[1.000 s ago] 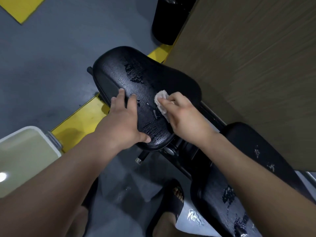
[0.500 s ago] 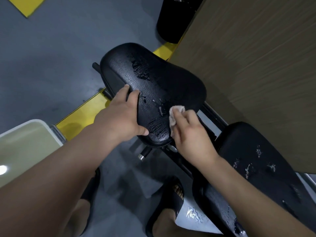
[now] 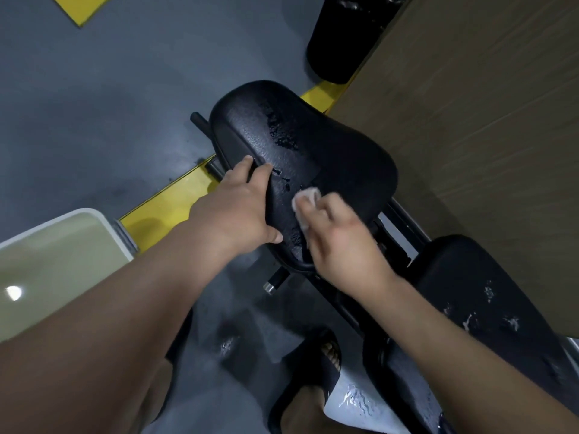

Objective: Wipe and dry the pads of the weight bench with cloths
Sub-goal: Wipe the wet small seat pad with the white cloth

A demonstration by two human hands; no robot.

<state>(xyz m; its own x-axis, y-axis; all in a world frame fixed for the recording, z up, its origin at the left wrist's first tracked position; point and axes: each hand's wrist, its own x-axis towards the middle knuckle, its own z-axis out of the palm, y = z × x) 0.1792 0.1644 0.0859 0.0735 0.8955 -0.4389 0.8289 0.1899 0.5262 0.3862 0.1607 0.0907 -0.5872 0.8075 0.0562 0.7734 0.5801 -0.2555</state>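
Sweeps cloth back toward 9 o'clock, nearer left hand, with right hand grip clamped round it, wrist bent down to press on wet seat pad at centre, and left grip clamped over pad's 9 o'clock edge to steady it.

**Grey floor**, crossed by a yellow stripe. Standing on it are the weight bench's black frame, a black cylindrical container at the far end, a white-rimmed tub to your left and your black sandal. A small wet patch lies beside the sandal.

**Seat pad**: water beads across its top. Your left hand grips its left edge. The cloth, held by your right hand, rests on its near part.

**Back pad**: scattered droplets.
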